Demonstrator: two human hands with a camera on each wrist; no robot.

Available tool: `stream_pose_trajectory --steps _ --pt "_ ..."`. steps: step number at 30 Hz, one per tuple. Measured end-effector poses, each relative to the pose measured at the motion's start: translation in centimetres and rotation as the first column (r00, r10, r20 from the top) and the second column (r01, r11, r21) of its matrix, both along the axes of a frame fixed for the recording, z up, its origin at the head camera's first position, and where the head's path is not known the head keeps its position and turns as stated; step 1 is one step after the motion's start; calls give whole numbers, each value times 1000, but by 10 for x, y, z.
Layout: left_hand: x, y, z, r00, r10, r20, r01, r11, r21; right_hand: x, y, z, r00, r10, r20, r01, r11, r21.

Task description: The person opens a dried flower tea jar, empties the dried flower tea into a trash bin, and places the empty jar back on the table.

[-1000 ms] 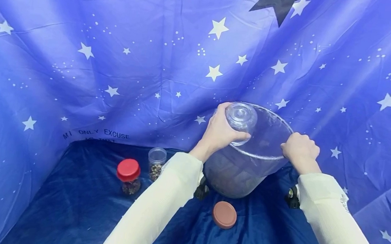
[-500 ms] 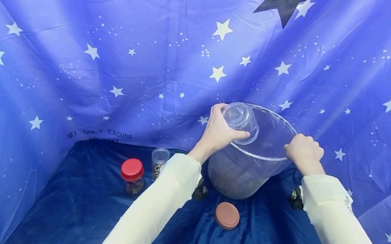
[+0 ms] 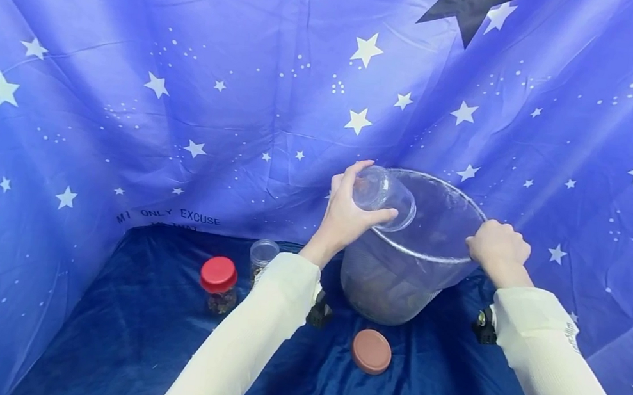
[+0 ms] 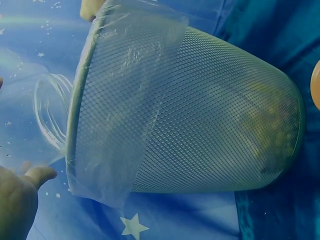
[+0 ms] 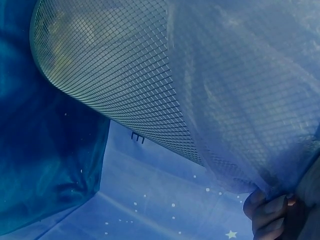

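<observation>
A clear plastic jar (image 3: pixel 388 198) lies tipped over the rim of a mesh wastebasket (image 3: pixel 394 283), its mouth pointing right into the basket. My left hand (image 3: pixel 346 210) grips the jar round its side, thumb in front. The jar looks see-through, and I make out no contents. A thin clear bag lines the wastebasket and folds over its rim in the left wrist view. Yellowish-brown matter (image 4: pixel 275 120) shows through the mesh near the bottom. My right hand (image 3: pixel 499 246) grips the basket's right rim with curled fingers (image 5: pixel 270 220), holding the basket tilted.
A brown round lid (image 3: pixel 372 351) lies on the dark blue cloth (image 3: pixel 424 389) before the basket. To the left stand a red-lidded jar (image 3: pixel 218 284) and an open clear jar (image 3: pixel 262 256), partly behind my left sleeve. A starry blue curtain (image 3: pixel 281 91) hangs behind.
My left hand has turned the jar from nearly upside down to lying more sideways, its base swinging left. My right hand keeps its grip on the rim. The view has shifted slightly.
</observation>
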State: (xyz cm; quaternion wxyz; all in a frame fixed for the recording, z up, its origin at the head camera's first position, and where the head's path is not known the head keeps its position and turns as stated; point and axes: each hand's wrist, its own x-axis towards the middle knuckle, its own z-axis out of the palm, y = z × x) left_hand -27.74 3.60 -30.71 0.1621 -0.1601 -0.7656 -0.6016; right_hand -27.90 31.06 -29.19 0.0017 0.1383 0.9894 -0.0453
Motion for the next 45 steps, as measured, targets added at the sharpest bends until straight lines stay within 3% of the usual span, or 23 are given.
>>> stream_pose_trajectory --steps 12,21,34,40,45 --pt "0 -12 -1 1000 -3 22 3 1000 28 -1 1 -2 1000 -3 -6 3 1000 1" --pt "0 -25 -2 995 -8 97 12 999 -37 0 3 -2 1000 -3 1 3 1000 -4" --pt "2 -39 1 974 -28 224 46 996 -76 1 0 0 1000 4 -8 -4 1000 -11" --pt "3 -44 5 960 -3 281 46 988 -145 1 1 -1 1000 5 -6 -5 1000 -14" --pt "5 -46 10 964 13 267 51 972 -231 -1 3 -1 1000 4 1 -4 1000 -9"
